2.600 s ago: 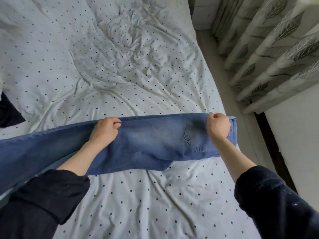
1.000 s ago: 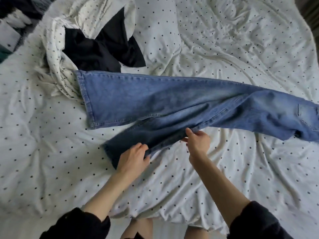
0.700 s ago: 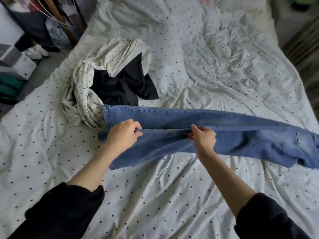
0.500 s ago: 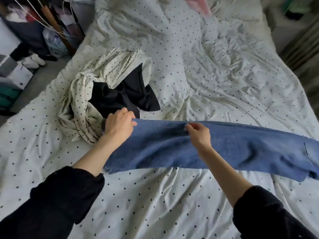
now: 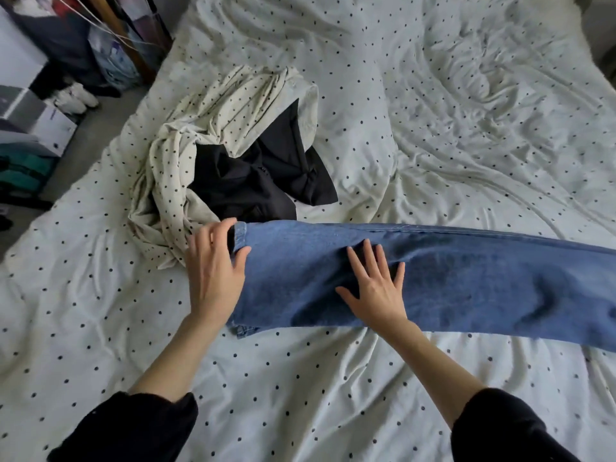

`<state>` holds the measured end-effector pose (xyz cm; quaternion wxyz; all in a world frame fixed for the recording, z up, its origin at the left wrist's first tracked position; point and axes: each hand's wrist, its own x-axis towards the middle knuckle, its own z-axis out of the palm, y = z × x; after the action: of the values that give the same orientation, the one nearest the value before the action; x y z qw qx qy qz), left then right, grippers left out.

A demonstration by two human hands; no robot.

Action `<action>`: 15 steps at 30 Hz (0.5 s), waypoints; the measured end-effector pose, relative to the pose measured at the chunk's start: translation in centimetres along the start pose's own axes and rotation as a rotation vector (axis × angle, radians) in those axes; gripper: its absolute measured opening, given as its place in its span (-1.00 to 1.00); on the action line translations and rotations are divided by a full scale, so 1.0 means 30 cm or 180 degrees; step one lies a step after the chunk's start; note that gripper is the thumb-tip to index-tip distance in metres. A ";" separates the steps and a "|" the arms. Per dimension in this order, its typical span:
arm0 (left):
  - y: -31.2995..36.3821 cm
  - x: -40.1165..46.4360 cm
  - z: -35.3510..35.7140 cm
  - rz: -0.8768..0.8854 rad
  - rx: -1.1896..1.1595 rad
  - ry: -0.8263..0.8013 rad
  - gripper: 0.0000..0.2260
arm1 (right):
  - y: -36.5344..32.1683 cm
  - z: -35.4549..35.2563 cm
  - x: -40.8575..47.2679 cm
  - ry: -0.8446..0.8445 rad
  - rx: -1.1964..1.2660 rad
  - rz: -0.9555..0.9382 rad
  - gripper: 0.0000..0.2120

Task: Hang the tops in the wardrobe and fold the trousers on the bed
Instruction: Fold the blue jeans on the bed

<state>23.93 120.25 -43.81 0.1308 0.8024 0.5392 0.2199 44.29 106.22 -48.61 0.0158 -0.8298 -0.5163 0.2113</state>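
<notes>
- Denim first: our blue jeans (image 5: 450, 278) lie flat across the bed (image 5: 333, 395), running from centre frame out past the right edge, legs stacked one on the other, hem end at the left.
- Left hand (image 5: 213, 278) sits at the hem, centre-left of frame. Thumb and fingers are curled loosely over the cuff edge; looks like a light grip on the fabric, not a tight pinch.
- Right hand (image 5: 376, 288) is just right of centre, fingers spread wide, palm pressed flat on the upper leg. It holds nothing, only smooths/pins the cloth.
- Step in hand, as we judge it: trousers part of the task, legs aligned & being flattened before the 1st cross fold. No cross fold shows yet.
- Waist end is out of frame at right, so we can't tell how it lies.
- Next move prob. calls for lifting the hem w/ the left hand and carrying it rightward over the leg toward the waist, right hand marking the crease line. Hems need to stay matched or the fold goes crooked.
- Upper centre-left, just above the hem: a cream dotted garment (image 5: 173, 168) bunched round a black garment (image 5: 260, 175). The cream one touches or nearly touches the cuff; can't tell which.
- Those two look not yet dealt with; whether tops or trousers we can't say.
- Upper left of frame: boxes (image 5: 43, 121) & floor clutter beside the bed.
</notes>
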 end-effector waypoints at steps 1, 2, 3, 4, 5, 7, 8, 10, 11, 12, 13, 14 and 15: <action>-0.022 -0.042 0.000 -0.0283 -0.0306 0.0047 -0.62 | -0.020 0.014 -0.014 -0.0039 -0.0052 -0.0117 -0.26; -0.045 -0.085 0.003 -0.0591 -0.0594 0.0037 -0.64 | -0.046 0.032 -0.029 -0.0079 -0.0102 -0.0250 -0.25; -0.068 -0.124 0.014 -0.0884 -0.0817 -0.0061 -0.68 | -0.071 0.049 -0.046 -0.0104 -0.0141 -0.0384 -0.24; -0.091 -0.163 0.029 -0.1155 -0.0936 -0.0261 -0.73 | -0.097 0.065 -0.066 -0.0125 -0.0194 -0.0529 -0.22; -0.115 -0.202 0.047 -0.1393 -0.0978 -0.0511 -0.77 | -0.122 0.082 -0.088 -0.0132 -0.0289 -0.0700 -0.20; -0.151 -0.257 0.083 -0.1739 -0.1017 -0.0963 -0.76 | -0.148 0.112 -0.124 -0.0041 -0.0552 -0.0927 -0.14; -0.163 -0.272 0.094 -0.1854 -0.1032 -0.1064 -0.74 | -0.148 0.123 -0.134 -0.0018 -0.0702 -0.0952 -0.15; -0.177 -0.279 0.105 -0.1975 -0.1014 -0.1076 -0.68 | -0.127 0.140 -0.138 0.0102 -0.0933 -0.0893 -0.22; -0.181 -0.272 0.108 -0.2029 -0.1016 -0.1071 -0.67 | -0.111 0.142 -0.130 0.0206 -0.1006 -0.0880 -0.25; -0.190 -0.274 0.111 -0.2109 -0.1064 -0.1110 -0.67 | -0.099 0.143 -0.123 0.0227 -0.1038 -0.0886 -0.29; -0.198 -0.275 0.113 -0.2199 -0.1117 -0.1192 -0.68 | -0.091 0.142 -0.115 0.0197 -0.1012 -0.0935 -0.32; -0.201 -0.279 0.115 -0.2275 -0.1146 -0.1309 -0.69 | -0.084 0.135 -0.110 0.0087 -0.0964 -0.1015 -0.36; -0.202 -0.285 0.115 -0.2333 -0.1164 -0.1414 -0.72 | -0.077 0.129 -0.110 -0.0079 -0.0944 -0.1102 -0.39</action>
<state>17.97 114.78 -51.33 0.4515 0.5504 0.6985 0.0735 39.66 103.71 -50.48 -0.0767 -0.7194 -0.6765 0.1374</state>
